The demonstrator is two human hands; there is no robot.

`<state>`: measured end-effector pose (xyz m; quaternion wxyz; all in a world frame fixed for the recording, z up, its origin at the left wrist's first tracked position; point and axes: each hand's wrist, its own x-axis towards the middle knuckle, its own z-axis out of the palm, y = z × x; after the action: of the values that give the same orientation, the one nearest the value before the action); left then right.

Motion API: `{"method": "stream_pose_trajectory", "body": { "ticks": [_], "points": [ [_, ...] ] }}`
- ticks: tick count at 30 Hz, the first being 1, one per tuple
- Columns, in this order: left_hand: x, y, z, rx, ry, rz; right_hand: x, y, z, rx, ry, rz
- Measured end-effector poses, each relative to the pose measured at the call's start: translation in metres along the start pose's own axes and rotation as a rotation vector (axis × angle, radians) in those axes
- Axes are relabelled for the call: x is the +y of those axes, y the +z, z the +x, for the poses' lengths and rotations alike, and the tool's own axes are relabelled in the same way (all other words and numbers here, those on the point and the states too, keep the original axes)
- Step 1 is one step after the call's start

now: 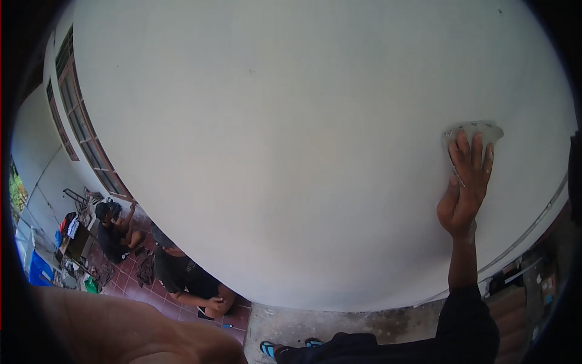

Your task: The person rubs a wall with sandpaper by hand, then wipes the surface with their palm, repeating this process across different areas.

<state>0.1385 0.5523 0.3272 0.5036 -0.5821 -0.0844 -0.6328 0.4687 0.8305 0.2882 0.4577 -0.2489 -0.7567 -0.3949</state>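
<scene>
My right hand (467, 182) lies flat against the white wall (273, 133) at the right, fingers stretched upward. Under its fingers it presses a sheet of sandpaper (490, 131), whose pale backing carries dark printed marks. The sheet's upper edge shows above the fingertips, and the rest is covered by the hand. Close to the camera at the lower left, a large, bare part of my left hand or arm (139, 330) crosses the view. Its fingers are hidden, and I cannot see anything held there.
Two people in dark clothes, one person (115, 233) farther off and another person (191, 273) nearer, sit on red floor tiles (173, 308). Brown-framed windows (91, 133) line the far wall. Blue sandals (267, 349) stand on concrete (357, 324). A pale cable or pipe (533, 229) runs at the right.
</scene>
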Motion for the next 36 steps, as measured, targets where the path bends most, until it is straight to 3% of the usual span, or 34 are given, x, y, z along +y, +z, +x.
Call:
{"method": "stream_pose_trajectory", "body": {
  "ticks": [4,8,11,16,18,19,20,22,24,26,28,29,31,32,34,35,36],
  "points": [
    [-0.022,0.034,-0.031,0.022,-0.025,0.195,0.005,0.001,0.001,-0.007,0.011,-0.02],
    [-0.009,0.114,-0.144,-0.452,-0.305,0.484,0.003,0.0,-0.006,-0.03,0.011,-0.022],
    [-0.011,0.14,-0.201,-0.571,-0.262,0.456,-0.001,0.002,-0.007,-0.055,-0.028,-0.049],
    [-0.011,0.147,-0.212,-0.678,-0.273,0.52,-0.037,0.011,-0.047,-0.172,-0.073,0.016],
    [-0.012,0.147,-0.211,-0.666,-0.264,0.494,-0.04,0.013,-0.058,-0.176,-0.239,-0.147],
    [-0.013,0.148,-0.212,-0.668,-0.257,0.497,-0.033,0.006,-0.054,-0.229,-0.074,-0.098],
    [-0.015,0.148,-0.211,-0.666,-0.261,0.5,-0.025,0.005,-0.043,-0.138,0.04,-0.096],
    [-0.014,0.145,-0.21,-0.693,-0.234,0.504,-0.024,0.003,-0.033,-0.06,0.139,0.003],
    [-0.011,0.142,-0.213,-0.704,-0.232,0.479,-0.049,0.008,-0.052,-0.187,0.043,-0.117],
    [-0.016,0.146,-0.212,-0.68,-0.226,0.469,-0.065,0.022,-0.069,-0.112,-0.191,-0.161],
    [-0.014,0.145,-0.212,-0.704,-0.224,0.496,-0.065,0.021,-0.064,-0.215,0.04,0.194],
    [-0.014,0.144,-0.211,-0.714,-0.214,0.497,-0.062,0.021,-0.05,-0.206,0.02,0.189],
    [-0.015,0.142,-0.211,-0.702,-0.212,0.498,-0.062,0.016,-0.025,0.052,0.223,0.261],
    [-0.015,0.141,-0.212,-0.712,-0.214,0.486,-0.062,0.019,-0.027,0.06,0.223,0.258],
    [-0.014,0.143,-0.209,-0.709,-0.222,0.491,-0.072,0.026,-0.051,-0.127,-0.077,-0.053],
    [-0.011,0.142,-0.209,-0.708,-0.232,0.495,-0.078,0.029,-0.064,-0.14,-0.047,-0.043],
    [-0.006,0.141,-0.209,-0.736,-0.224,0.47,-0.081,0.031,-0.074,-0.152,-0.164,-0.072]
  ]
}}
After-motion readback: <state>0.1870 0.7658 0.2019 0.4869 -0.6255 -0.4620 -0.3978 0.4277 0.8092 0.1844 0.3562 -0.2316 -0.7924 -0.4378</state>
